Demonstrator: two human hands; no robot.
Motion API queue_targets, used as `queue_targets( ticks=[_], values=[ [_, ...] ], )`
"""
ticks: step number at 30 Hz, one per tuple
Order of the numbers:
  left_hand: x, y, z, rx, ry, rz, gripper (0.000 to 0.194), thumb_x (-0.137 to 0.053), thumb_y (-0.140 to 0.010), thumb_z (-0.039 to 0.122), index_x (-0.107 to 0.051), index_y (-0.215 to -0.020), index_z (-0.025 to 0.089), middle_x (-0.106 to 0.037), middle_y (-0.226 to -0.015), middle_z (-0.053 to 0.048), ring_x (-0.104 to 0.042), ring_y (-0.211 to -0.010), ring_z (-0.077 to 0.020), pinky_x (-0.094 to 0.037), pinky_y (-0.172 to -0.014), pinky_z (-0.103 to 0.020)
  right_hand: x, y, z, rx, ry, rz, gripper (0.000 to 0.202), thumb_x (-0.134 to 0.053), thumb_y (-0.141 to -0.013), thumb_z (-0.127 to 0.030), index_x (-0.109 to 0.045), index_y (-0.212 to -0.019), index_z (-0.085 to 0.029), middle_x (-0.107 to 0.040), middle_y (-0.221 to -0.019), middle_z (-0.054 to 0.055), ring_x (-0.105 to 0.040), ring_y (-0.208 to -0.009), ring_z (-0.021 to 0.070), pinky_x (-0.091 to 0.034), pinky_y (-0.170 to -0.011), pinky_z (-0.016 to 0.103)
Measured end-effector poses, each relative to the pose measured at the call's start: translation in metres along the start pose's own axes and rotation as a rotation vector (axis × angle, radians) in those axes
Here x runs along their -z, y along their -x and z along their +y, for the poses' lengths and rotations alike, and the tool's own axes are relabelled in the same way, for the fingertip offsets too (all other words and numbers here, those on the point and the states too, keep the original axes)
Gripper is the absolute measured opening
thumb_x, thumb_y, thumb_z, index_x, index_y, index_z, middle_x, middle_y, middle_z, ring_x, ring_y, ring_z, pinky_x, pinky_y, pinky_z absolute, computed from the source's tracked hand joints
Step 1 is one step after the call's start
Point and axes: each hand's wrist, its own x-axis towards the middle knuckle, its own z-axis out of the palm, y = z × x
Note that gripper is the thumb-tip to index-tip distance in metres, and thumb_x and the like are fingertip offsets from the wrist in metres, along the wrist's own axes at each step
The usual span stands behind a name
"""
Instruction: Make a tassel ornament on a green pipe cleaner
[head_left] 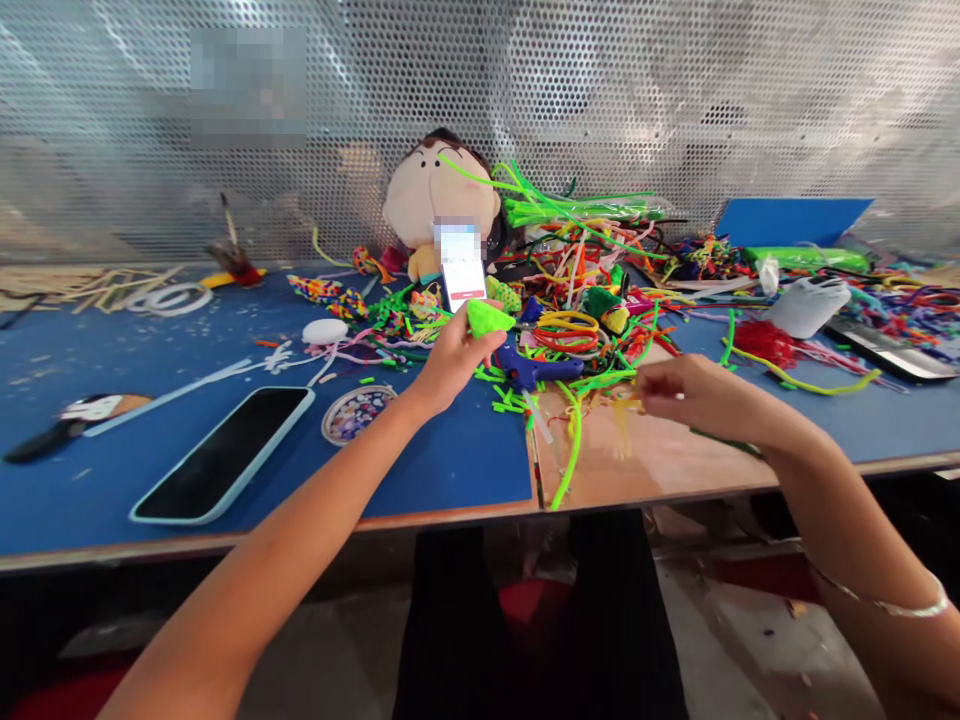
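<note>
My left hand [450, 358] is closed around a bright green fuzzy piece [489, 319], folded into a rounded, pointed shape. Just below it lies a dark blue glue gun [536, 369], with short cut green pipe cleaner bits [514, 400] beside it. Over the wooden board [667, 455] hangs my right hand [686, 398], its fingers curled together; what they pinch, if anything, I cannot make out. A blurred yellowish patch shows beneath those fingers. A long yellow-green pipe cleaner [574, 450] runs to the table's front edge.
A dark-screened phone [225, 455], a round dish of small beads [356, 413] and scissors [75, 420] lie at left. Behind are a plush doll [442, 185], a lit phone [463, 280] and heaped pipe cleaners [577, 255]. A white crumpled item [808, 305] sits at right.
</note>
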Motion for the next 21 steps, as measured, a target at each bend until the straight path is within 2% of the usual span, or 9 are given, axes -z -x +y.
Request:
queue_targets(
  ticks=[2, 4, 6, 8, 11, 15, 18, 21],
  values=[
    [-0.001, 0.001, 0.000, -0.004, -0.014, -0.008, 0.031, -0.067, -0.071, 0.033, -0.055, -0.097, 0.020, -0.051, -0.066, 0.005, -0.046, -0.049, -0.0059, -0.038, -0.048, -0.020, 0.002, 0.010, 0.015, -0.048, 0.211, -0.110, 0.013, -0.048, -0.070, -0.018, -0.050, -0.057, -0.018, -0.049, -0.054, -0.003, -0.043, -0.052, 0.0093, -0.029, -0.050, 0.021],
    [-0.001, 0.001, 0.000, -0.002, -0.036, -0.014, 0.029, -0.064, -0.072, 0.031, -0.055, -0.098, 0.020, -0.050, -0.065, 0.006, -0.046, -0.049, -0.0056, -0.038, -0.048, -0.020, 0.001, 0.017, 0.026, -0.098, 0.325, -0.161, 0.013, -0.049, -0.074, -0.017, -0.062, -0.071, -0.019, -0.063, -0.067, 0.000, -0.054, -0.059, 0.0123, -0.035, -0.055, 0.022],
    [-0.002, 0.001, 0.000, 0.005, -0.055, -0.020, 0.029, -0.063, -0.073, 0.030, -0.054, -0.099, 0.020, -0.050, -0.065, 0.006, -0.047, -0.049, -0.0054, -0.038, -0.049, -0.019, -0.002, 0.020, 0.030, -0.132, 0.373, -0.126, 0.021, -0.052, -0.076, -0.018, -0.067, -0.090, -0.020, -0.070, -0.084, 0.004, -0.061, -0.072, 0.0162, -0.040, -0.061, 0.024],
    [-0.003, 0.002, -0.001, 0.010, -0.065, -0.032, 0.028, -0.062, -0.073, 0.029, -0.054, -0.098, 0.020, -0.050, -0.065, 0.006, -0.046, -0.049, -0.0054, -0.038, -0.049, -0.019, -0.009, 0.018, 0.026, -0.111, 0.379, -0.071, 0.026, -0.051, -0.079, -0.019, -0.067, -0.099, -0.019, -0.071, -0.090, 0.006, -0.063, -0.077, 0.0176, -0.042, -0.066, 0.025],
    [-0.003, 0.004, -0.002, 0.012, -0.071, -0.054, 0.029, -0.062, -0.073, 0.030, -0.054, -0.099, 0.020, -0.049, -0.065, 0.006, -0.046, -0.050, -0.0057, -0.039, -0.049, -0.019, -0.023, 0.006, 0.010, -0.098, 0.364, -0.027, 0.023, -0.049, -0.082, -0.022, -0.068, -0.095, -0.017, -0.072, -0.090, 0.006, -0.064, -0.079, 0.0188, -0.042, -0.066, 0.026],
    [-0.003, 0.005, -0.001, 0.036, -0.085, -0.069, 0.033, -0.063, -0.072, 0.032, -0.053, -0.101, 0.019, -0.049, -0.066, 0.006, -0.046, -0.050, -0.0058, -0.039, -0.049, -0.020, -0.045, -0.011, -0.006, -0.162, 0.400, -0.010, 0.026, -0.049, -0.080, -0.017, -0.069, -0.097, -0.019, -0.072, -0.096, 0.006, -0.065, -0.088, 0.0228, -0.042, -0.070, 0.028],
    [-0.003, 0.005, 0.001, 0.045, -0.092, -0.076, 0.034, -0.063, -0.071, 0.033, -0.053, -0.100, 0.018, -0.050, -0.067, 0.005, -0.046, -0.051, -0.0055, -0.038, -0.048, -0.019, -0.057, -0.017, -0.007, -0.195, 0.456, 0.006, 0.024, -0.048, -0.083, -0.021, -0.069, -0.094, -0.018, -0.072, -0.095, 0.009, -0.066, -0.088, 0.0265, -0.040, -0.066, 0.030],
    [-0.004, 0.005, 0.003, 0.047, -0.094, -0.091, 0.033, -0.063, -0.071, 0.033, -0.053, -0.100, 0.018, -0.050, -0.067, 0.005, -0.045, -0.051, -0.0056, -0.038, -0.049, -0.019, -0.064, -0.018, -0.004, -0.171, 0.498, 0.037, 0.024, -0.044, -0.086, -0.020, -0.067, -0.088, -0.016, -0.072, -0.092, 0.012, -0.066, -0.085, 0.0260, -0.039, -0.065, 0.030]
  ],
)
